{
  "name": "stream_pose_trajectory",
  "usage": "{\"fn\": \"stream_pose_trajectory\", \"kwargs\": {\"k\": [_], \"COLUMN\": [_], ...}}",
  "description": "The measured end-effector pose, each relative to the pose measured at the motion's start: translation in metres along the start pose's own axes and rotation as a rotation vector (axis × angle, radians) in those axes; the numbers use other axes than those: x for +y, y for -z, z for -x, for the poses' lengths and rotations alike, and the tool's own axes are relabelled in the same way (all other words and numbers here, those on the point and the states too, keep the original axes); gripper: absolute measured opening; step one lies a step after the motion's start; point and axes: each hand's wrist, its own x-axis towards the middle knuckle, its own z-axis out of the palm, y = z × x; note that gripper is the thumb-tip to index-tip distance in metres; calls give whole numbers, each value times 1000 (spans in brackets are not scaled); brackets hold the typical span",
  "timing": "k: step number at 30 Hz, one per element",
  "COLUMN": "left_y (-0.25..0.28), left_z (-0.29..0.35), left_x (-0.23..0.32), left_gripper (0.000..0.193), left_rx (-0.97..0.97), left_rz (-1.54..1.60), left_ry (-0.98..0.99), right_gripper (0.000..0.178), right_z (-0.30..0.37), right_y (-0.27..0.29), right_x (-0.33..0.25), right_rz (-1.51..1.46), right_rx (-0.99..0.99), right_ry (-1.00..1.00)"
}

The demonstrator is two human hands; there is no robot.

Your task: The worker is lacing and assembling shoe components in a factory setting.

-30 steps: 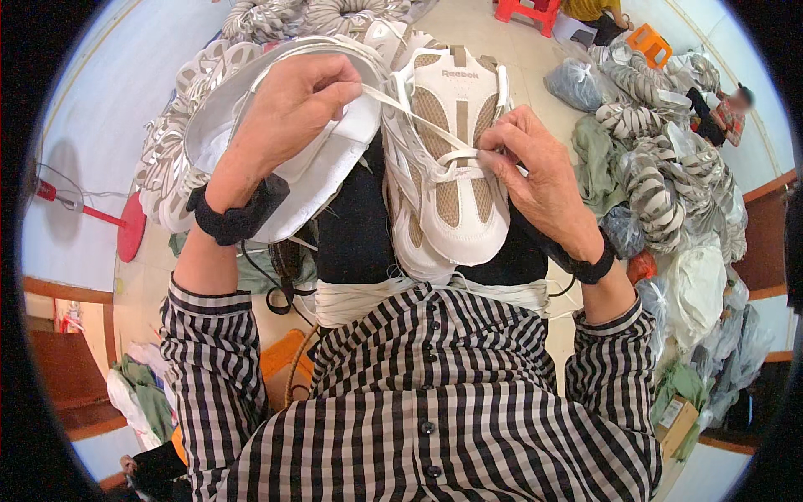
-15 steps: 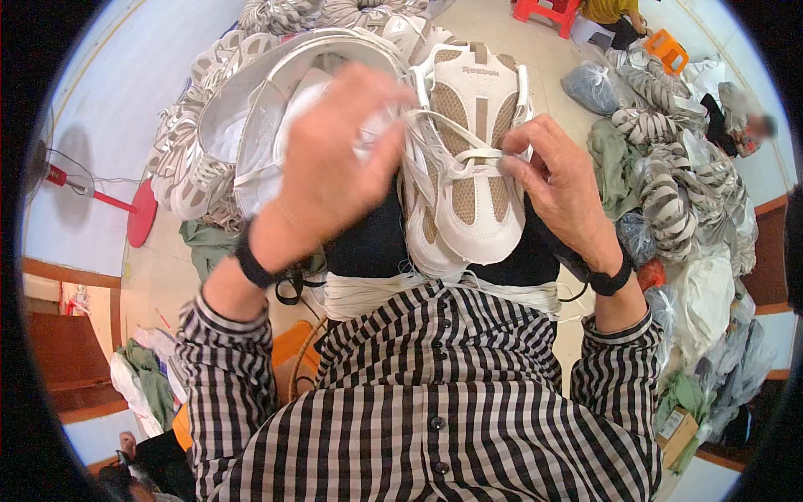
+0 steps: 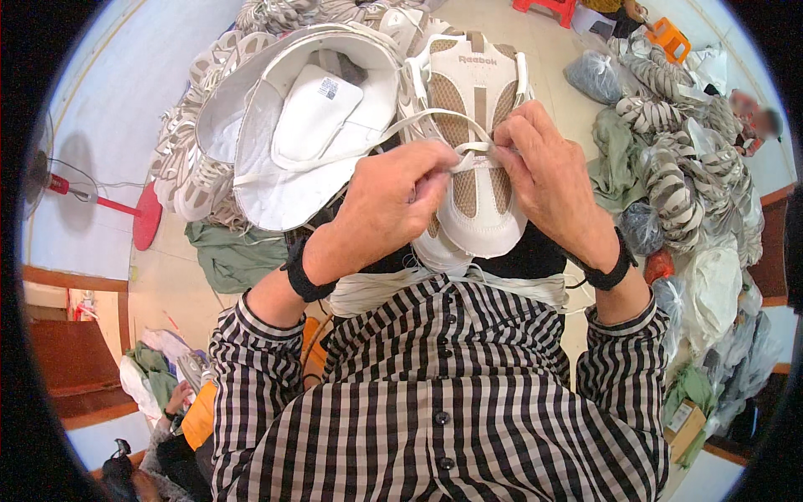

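Observation:
A cream and tan sneaker point(image 3: 483, 230) lies with its toe toward me, over a second pale shoe point(image 3: 435, 253) that is partly hidden under its left side. A white shoelace point(image 3: 439, 113) is threaded across its lower eyelets and loops loosely to the left. My left hand point(image 3: 397, 197) is closed, pinching the shoelace at the left of the tongue. Opposite it, my right hand point(image 3: 548, 171) pinches the lace by the right eyelets. Both hands are close to the sneaker's lower lacing, with the fingertips nearly meeting.
Left of the shoes stands an open white container point(image 3: 259, 180) with a white insole-shaped piece point(image 3: 318, 117) in it. A bundle of white laces point(image 3: 376, 290) lies at my waist. Tied shoe parts point(image 3: 669, 184) and bags are heaped at right; a red-based fan point(image 3: 146, 213) stands left.
My left hand has come down and right, from over the white container to the sneaker's lacing. A lace loop now stretches out to the left. My right hand stays at the right eyelets.

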Motion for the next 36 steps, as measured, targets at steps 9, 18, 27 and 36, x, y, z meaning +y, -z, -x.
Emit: {"fn": "stream_pose_trajectory", "kwargs": {"k": [9,18,27,36], "left_y": [3,1,-10,-9], "left_z": [-20,-21,-15,-15], "left_x": [6,9,3,-9], "left_gripper": [19,11,11,13], "left_rx": [57,-52,36,55], "left_rz": [73,-192,-156,-74], "left_ry": [283,182,104,-9], "right_gripper": [9,12,13,12], "right_z": [-4,-4,13,-3], "right_y": [4,8,19,38], "right_x": [0,-2,-17,2], "right_rz": [-546,-1118,-1635,-1612], "right_rx": [-36,-145,-121,31], "right_ry": [-253,-508,-725,-750]}}
